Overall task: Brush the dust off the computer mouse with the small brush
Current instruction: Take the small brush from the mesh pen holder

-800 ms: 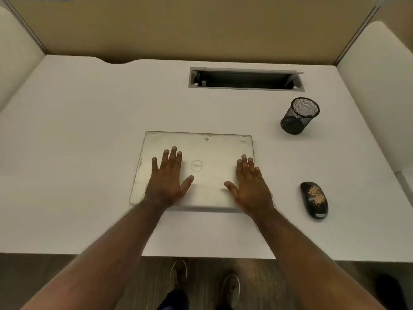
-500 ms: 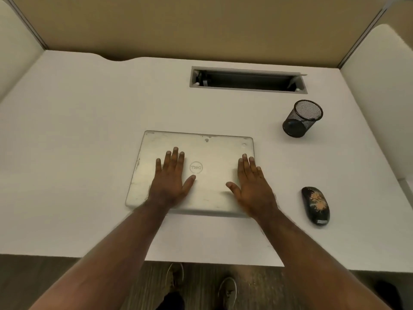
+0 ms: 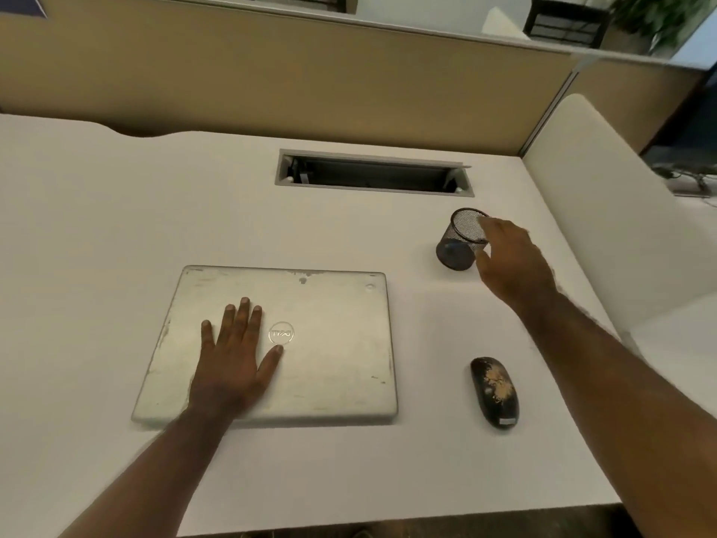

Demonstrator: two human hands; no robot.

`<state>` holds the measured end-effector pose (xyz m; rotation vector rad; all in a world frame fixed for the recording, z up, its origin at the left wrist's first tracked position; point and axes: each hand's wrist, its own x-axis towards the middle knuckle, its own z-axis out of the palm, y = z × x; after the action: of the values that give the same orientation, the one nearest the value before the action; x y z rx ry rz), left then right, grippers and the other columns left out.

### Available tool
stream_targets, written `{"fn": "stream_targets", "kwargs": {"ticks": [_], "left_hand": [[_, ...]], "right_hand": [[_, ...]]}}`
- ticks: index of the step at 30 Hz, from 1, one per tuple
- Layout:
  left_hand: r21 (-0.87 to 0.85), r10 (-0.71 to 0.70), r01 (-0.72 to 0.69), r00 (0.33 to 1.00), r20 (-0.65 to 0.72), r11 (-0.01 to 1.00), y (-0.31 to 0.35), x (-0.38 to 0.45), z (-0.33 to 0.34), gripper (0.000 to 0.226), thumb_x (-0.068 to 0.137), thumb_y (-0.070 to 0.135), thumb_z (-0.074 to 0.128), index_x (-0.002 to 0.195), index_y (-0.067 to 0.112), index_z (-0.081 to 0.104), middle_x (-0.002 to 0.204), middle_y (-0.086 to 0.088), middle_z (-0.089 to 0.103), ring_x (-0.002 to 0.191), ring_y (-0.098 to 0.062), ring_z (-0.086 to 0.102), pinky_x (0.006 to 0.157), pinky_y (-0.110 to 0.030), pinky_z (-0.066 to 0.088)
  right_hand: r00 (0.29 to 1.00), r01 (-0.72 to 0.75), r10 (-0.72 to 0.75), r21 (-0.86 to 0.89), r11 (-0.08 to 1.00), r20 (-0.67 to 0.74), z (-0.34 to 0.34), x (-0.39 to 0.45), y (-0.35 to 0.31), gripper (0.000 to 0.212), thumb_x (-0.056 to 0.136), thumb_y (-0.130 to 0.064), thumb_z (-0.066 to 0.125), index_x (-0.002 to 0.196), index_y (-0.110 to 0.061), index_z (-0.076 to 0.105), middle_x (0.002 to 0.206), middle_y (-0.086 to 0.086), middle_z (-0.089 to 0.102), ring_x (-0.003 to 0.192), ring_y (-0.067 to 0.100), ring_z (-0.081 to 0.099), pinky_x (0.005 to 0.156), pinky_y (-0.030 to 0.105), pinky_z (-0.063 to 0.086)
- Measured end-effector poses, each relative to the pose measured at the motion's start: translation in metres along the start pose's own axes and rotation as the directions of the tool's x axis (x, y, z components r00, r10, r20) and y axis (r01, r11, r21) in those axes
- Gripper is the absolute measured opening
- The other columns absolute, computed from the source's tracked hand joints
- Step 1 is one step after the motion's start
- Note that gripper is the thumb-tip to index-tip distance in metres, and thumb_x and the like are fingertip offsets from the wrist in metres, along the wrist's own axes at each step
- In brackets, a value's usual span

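Note:
A black computer mouse (image 3: 495,391) with tan dust on its top lies on the white desk, right of the closed silver laptop (image 3: 333,343). My left hand (image 3: 236,351) rests flat on the laptop lid, fingers spread. My right hand (image 3: 510,258) reaches at the right side of a black mesh cup (image 3: 459,240) at the back right, fingers apart around its rim, holding nothing that I can see. No brush shows; the inside of the cup is dark.
A grey cable slot (image 3: 374,173) is cut into the white desk (image 3: 116,227) behind the laptop. Tan partition walls stand behind and a white panel (image 3: 605,211) rises at the right. The desk's front edge runs along the bottom.
My right hand has lifted off the laptop lid and moved up and right to the mesh cup. The left hand stays on the lid. The camera has tilted up.

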<state>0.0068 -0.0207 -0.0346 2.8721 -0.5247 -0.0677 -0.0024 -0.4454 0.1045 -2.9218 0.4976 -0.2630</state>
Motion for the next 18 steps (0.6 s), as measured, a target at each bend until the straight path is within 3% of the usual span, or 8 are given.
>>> {"fn": "stream_targets", "kwargs": {"ticks": [5, 9, 13, 18], "left_hand": [[-0.021, -0.019, 0.019, 1.0, 0.003, 1.0, -0.002, 0.001, 0.002, 0.08, 0.093, 0.062, 0.019, 0.157, 0.014, 0.019, 0.165, -0.002, 0.006, 0.152, -0.023, 0.007, 0.121, -0.052, 0.004], [-0.041, -0.026, 0.026, 1.0, 0.003, 0.999, -0.002, 0.0, 0.002, 0.082, 0.091, 0.065, 0.016, 0.157, 0.017, 0.017, 0.165, 0.001, 0.003, 0.152, -0.02, 0.004, 0.121, -0.05, 0.003], [-0.048, -0.028, 0.028, 1.0, -0.002, 0.998, 0.0, 0.0, -0.001, 0.09, 0.088, 0.073, 0.001, 0.157, 0.017, 0.014, 0.165, 0.001, 0.002, 0.152, -0.019, 0.001, 0.122, -0.047, 0.0], [-0.064, -0.039, 0.039, 0.999, -0.002, 0.997, 0.002, 0.0, -0.003, 0.083, 0.09, 0.065, 0.015, 0.157, 0.017, 0.015, 0.165, 0.003, 0.001, 0.152, -0.018, 0.002, 0.122, -0.047, 0.0]], "right_hand": [[0.991, -0.076, 0.075, 0.002, 0.997, 0.111, 0.002, 0.029, 0.026, 0.057, 0.095, -0.014, 0.057, 0.15, -0.018, 0.041, 0.15, 0.007, 0.043, 0.134, 0.035, 0.04, 0.109, 0.047, 0.038], [0.98, -0.089, 0.084, 0.022, 0.996, 0.178, 0.011, 0.044, 0.033, 0.049, 0.093, -0.026, 0.063, 0.141, -0.023, 0.054, 0.14, 0.007, 0.053, 0.129, 0.032, 0.043, 0.107, 0.043, 0.038], [0.984, -0.084, 0.074, 0.055, 0.995, 0.161, 0.019, 0.052, 0.035, 0.035, 0.092, -0.022, 0.064, 0.127, -0.021, 0.068, 0.126, 0.009, 0.062, 0.122, 0.03, 0.051, 0.102, 0.039, 0.042], [0.987, -0.041, 0.035, 0.036, 0.999, 0.155, 0.019, 0.062, 0.036, 0.027, 0.093, -0.011, 0.06, 0.115, -0.013, 0.074, 0.115, 0.014, 0.068, 0.107, 0.034, 0.061, 0.09, 0.035, 0.046]]}}
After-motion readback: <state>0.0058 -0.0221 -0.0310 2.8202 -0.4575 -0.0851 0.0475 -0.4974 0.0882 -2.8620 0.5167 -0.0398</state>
